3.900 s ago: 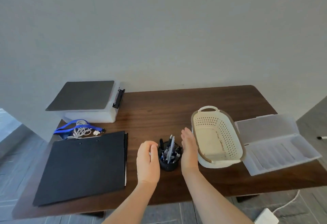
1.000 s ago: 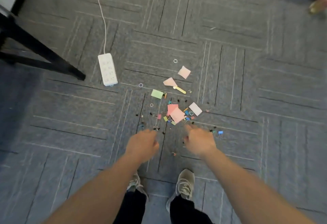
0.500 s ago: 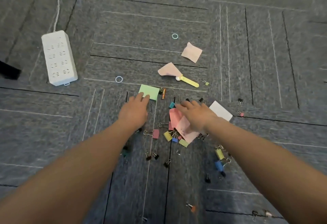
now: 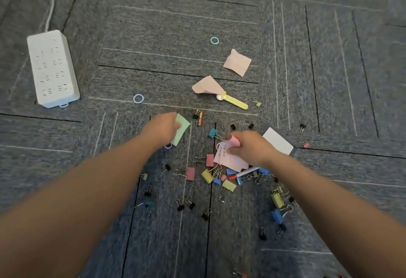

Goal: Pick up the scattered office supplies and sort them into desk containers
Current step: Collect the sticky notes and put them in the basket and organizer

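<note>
Office supplies lie scattered on the grey carpet. My left hand [image 4: 161, 129] pinches a green sticky note [image 4: 181, 129], lifted at one edge. Over the pile's middle, my right hand [image 4: 249, 147] grips pink sticky notes [image 4: 228, 157], one curled over my fingers. Several coloured binder clips [image 4: 207, 176] lie around and below both hands. A marker pen [image 4: 245, 173] pokes out under my right wrist. A white card [image 4: 278, 140] lies just right of that hand. Farther off lie two more pink notes [image 4: 237, 62], a yellow stick [image 4: 234, 102], a battery [image 4: 200, 118] and small rings [image 4: 138, 98].
A white power strip [image 4: 52, 68] with its cord lies on the carpet at upper left. More binder clips [image 4: 276, 199] are strewn at lower right, under my right forearm. No containers are in view.
The view went from the desk down to the floor. Over the last half second both hands closed: the left lifted the green note, the right gathered up pink notes.
</note>
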Available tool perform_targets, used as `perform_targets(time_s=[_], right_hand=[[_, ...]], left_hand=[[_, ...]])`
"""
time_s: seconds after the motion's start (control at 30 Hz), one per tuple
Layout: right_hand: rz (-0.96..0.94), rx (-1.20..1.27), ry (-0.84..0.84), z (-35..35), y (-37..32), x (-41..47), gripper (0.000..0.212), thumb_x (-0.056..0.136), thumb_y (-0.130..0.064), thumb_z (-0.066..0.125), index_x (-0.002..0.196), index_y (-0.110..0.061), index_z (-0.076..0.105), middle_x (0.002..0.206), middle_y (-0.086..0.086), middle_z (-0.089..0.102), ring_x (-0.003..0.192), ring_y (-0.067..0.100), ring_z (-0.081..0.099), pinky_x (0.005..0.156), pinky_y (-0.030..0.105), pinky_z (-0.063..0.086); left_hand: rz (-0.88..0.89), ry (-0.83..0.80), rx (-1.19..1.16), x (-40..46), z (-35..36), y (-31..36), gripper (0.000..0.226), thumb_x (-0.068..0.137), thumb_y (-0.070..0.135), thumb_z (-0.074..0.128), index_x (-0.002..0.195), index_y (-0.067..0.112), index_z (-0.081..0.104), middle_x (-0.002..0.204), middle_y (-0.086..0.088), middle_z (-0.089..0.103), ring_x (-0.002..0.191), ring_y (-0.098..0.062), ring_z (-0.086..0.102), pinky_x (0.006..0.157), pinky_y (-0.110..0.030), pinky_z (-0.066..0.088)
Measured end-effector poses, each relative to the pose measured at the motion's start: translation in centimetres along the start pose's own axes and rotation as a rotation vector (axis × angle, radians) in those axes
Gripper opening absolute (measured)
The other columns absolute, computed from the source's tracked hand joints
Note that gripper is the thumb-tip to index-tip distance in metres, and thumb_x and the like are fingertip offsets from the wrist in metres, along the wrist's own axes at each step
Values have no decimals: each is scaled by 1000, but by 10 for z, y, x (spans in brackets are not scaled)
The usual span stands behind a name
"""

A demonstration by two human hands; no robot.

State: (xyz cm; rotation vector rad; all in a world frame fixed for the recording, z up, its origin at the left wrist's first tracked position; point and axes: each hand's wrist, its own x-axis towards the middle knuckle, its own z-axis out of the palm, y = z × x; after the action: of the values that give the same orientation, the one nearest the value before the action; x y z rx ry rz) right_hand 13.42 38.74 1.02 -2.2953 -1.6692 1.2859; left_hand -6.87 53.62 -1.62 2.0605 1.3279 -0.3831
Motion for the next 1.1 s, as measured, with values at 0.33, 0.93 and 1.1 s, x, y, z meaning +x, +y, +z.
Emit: perform_targets(time_s=[0.33,0.93,1.1], right_hand=[[79,112,346,-49,-5,60,8,91,-14,61,99,-12,61,87,0,54,78,22,54,59,26,38],[205,52,175,-99,-12,7,24,96,-11,38,110,-10,57,96,10,62,79,25,57,62,32,48],[193,77,208,-141,-20,25,22,99,-14,38,105,-8,58,100,14,63,83,30,56,64,32,42]], left_hand=[[32,207,-84,-8,7,21,14,95,18,43,83,13,39,74,-6,49,69,-27,50,57,-35,39],[-18,129,-93,-76,-71,90,53,93,2,43,135,34,32,81,-5,59,63,-20,56,49,-32,43],[56,144,112,-44,-96,103,41,86,-1,48,108,29,63,110,-2,61,87,-22,59,69,-36,48]])
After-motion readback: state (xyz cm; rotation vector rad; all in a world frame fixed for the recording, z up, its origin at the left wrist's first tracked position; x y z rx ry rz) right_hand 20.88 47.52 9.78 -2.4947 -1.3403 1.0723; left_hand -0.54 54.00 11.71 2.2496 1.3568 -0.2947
